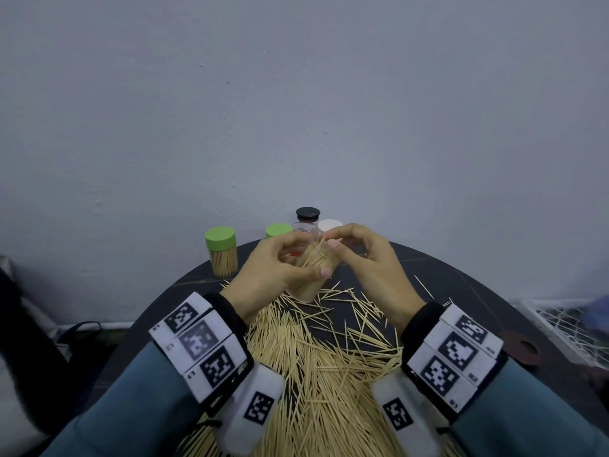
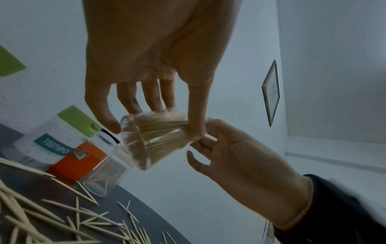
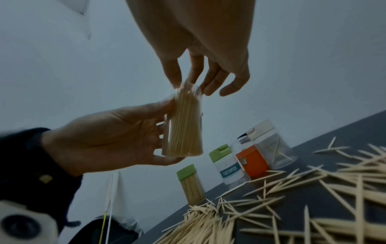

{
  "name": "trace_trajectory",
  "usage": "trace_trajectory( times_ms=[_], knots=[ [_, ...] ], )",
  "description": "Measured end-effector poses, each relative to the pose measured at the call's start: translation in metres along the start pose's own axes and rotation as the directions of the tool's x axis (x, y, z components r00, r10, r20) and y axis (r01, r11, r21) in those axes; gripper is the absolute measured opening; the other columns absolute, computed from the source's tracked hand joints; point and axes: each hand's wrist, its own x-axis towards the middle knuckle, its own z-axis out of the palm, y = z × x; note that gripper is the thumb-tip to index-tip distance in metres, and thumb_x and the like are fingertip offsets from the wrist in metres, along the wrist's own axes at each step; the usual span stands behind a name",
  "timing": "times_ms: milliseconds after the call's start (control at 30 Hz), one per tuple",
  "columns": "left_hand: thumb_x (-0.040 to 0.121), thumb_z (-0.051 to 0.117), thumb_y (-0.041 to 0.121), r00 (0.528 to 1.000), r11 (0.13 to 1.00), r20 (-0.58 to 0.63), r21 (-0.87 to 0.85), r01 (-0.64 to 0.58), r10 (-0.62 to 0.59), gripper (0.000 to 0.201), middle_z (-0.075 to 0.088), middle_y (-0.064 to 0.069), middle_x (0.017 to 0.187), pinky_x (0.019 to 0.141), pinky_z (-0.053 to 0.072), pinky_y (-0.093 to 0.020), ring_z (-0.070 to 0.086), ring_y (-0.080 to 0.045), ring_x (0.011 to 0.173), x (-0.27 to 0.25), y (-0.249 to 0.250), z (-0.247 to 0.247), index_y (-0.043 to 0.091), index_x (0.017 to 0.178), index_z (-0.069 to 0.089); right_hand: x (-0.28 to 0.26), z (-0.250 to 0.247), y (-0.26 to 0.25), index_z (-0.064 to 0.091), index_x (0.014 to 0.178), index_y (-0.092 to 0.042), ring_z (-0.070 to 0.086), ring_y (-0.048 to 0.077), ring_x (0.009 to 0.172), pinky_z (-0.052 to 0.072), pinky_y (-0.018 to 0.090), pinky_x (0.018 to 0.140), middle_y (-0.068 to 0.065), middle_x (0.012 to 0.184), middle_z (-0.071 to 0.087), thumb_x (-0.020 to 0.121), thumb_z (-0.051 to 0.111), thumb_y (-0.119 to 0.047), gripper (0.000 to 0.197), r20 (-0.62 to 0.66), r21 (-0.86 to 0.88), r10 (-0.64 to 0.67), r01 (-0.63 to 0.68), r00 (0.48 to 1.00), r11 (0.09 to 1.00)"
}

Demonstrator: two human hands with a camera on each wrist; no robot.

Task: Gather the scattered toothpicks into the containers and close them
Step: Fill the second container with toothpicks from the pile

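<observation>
My left hand (image 1: pixel 301 258) grips a clear open container (image 1: pixel 311 278) packed with toothpicks and holds it tilted above the table. In the left wrist view the container (image 2: pixel 154 140) sits between thumb and fingers. My right hand (image 1: pixel 333 240) is at the container's mouth, where thumb and forefinger pinch the tips of a few toothpicks (image 3: pixel 183 90) that stick out. A big heap of loose toothpicks (image 1: pixel 316 357) lies on the dark round table (image 1: pixel 461 291) below both wrists.
At the table's back stand a full green-lidded container (image 1: pixel 221 252), a second green-lidded one (image 1: pixel 278 230), a black-lidded jar (image 1: pixel 307 219) with an orange label and a white-lidded one (image 1: pixel 329 224). A white wall rises behind. A wire rack (image 1: pixel 566 324) is at right.
</observation>
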Motion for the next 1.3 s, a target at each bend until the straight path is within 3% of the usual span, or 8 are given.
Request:
trace_trajectory(
  times_ms=[133, 233, 533, 700, 867, 1033, 1133, 1300],
  knots=[
    [0.065, 0.083, 0.009, 0.997, 0.998, -0.077, 0.056, -0.015, 0.019, 0.05, 0.068, -0.001, 0.107, 0.09, 0.051, -0.029, 0.063, -0.015, 0.104, 0.003, -0.003, -0.005, 0.023, 0.111, 0.068, 0.002, -0.003, -0.001, 0.068, 0.085, -0.024, 0.06, 0.015, 0.086, 0.046, 0.026, 0.078, -0.001, 0.092, 0.066, 0.086, 0.064, -0.021, 0.005, 0.001, -0.168, 0.005, -0.004, 1.0, 0.986],
    [0.063, 0.085, 0.009, 0.996, 0.992, -0.078, 0.127, -0.027, 0.037, 0.053, 0.069, -0.001, 0.108, 0.095, 0.05, -0.037, 0.062, -0.016, 0.106, 0.003, -0.004, -0.006, 0.021, 0.111, 0.069, 0.002, -0.006, -0.003, 0.069, 0.083, -0.022, 0.062, 0.013, 0.079, 0.049, 0.027, 0.076, -0.003, 0.082, 0.069, 0.083, 0.068, -0.015, 0.007, 0.026, -0.207, -0.016, 0.021, 1.0, 0.978],
    [0.059, 0.088, 0.011, 0.992, 0.933, 0.073, 0.339, -0.119, 0.099, 0.054, 0.069, 0.015, 0.092, 0.074, 0.042, -0.005, 0.06, 0.01, 0.083, 0.001, -0.002, -0.002, 0.035, 0.102, 0.066, 0.002, -0.014, -0.007, 0.071, 0.072, -0.016, 0.06, -0.004, 0.058, 0.043, 0.004, 0.057, -0.007, 0.066, 0.068, 0.073, 0.076, -0.007, 0.01, 0.05, -0.244, -0.044, 0.055, 0.998, 0.968],
    [0.058, 0.088, 0.017, 0.995, 0.937, 0.043, 0.335, -0.096, 0.087, 0.055, 0.07, 0.01, 0.1, 0.083, 0.044, -0.019, 0.061, -0.001, 0.095, 0.001, -0.002, -0.006, 0.032, 0.107, 0.068, 0.002, -0.016, -0.011, 0.073, 0.076, -0.007, 0.061, -0.004, 0.055, 0.044, 0.007, 0.058, 0.001, 0.066, 0.068, 0.073, 0.075, -0.004, 0.005, 0.169, -0.153, 0.012, 0.014, 0.985, 0.988],
    [0.06, 0.087, 0.013, 0.994, 0.94, 0.088, 0.327, -0.094, 0.068, 0.055, 0.069, 0.017, 0.096, 0.076, 0.043, -0.007, 0.058, 0.014, 0.086, 0.0, 0.002, -0.005, 0.03, 0.108, 0.067, 0.004, -0.018, -0.009, 0.075, 0.08, -0.012, 0.06, -0.008, 0.058, 0.042, 0.003, 0.058, 0.0, 0.071, 0.071, 0.074, 0.076, -0.007, 0.008, 0.069, -0.299, -0.022, 0.042, 0.997, 0.953],
    [0.06, 0.087, 0.014, 0.997, 0.947, 0.04, 0.312, -0.073, 0.063, 0.055, 0.068, 0.008, 0.105, 0.081, 0.043, -0.019, 0.06, -0.004, 0.1, 0.001, 0.0, -0.007, 0.035, 0.106, 0.065, 0.005, -0.02, -0.009, 0.076, 0.085, -0.019, 0.068, 0.002, 0.072, 0.052, 0.014, 0.069, 0.0, 0.077, 0.074, 0.075, 0.076, -0.013, 0.012, 0.101, -0.321, 0.007, 0.026, 0.995, 0.947],
    [0.06, 0.087, 0.015, 0.997, 0.95, 0.03, 0.303, -0.071, 0.065, 0.054, 0.069, 0.008, 0.105, 0.081, 0.043, -0.019, 0.06, -0.006, 0.1, 0.001, 0.0, -0.008, 0.033, 0.106, 0.066, 0.007, -0.022, -0.01, 0.075, 0.079, -0.018, 0.063, -0.004, 0.061, 0.046, 0.006, 0.06, -0.005, 0.072, 0.071, 0.073, 0.077, -0.012, 0.009, 0.054, -0.295, -0.014, 0.029, 0.998, 0.955],
    [0.061, 0.087, 0.016, 0.998, 0.953, 0.039, 0.298, -0.056, 0.046, 0.057, 0.068, 0.006, 0.108, 0.082, 0.043, -0.017, 0.059, -0.006, 0.103, 0.001, 0.0, -0.009, 0.027, 0.114, 0.067, 0.008, -0.029, -0.009, 0.074, 0.084, -0.016, 0.07, 0.006, 0.078, 0.051, 0.012, 0.073, 0.0, 0.084, 0.074, 0.075, 0.075, -0.011, 0.011, 0.17, -0.189, 0.02, 0.013, 0.985, 0.982]
  ],
)
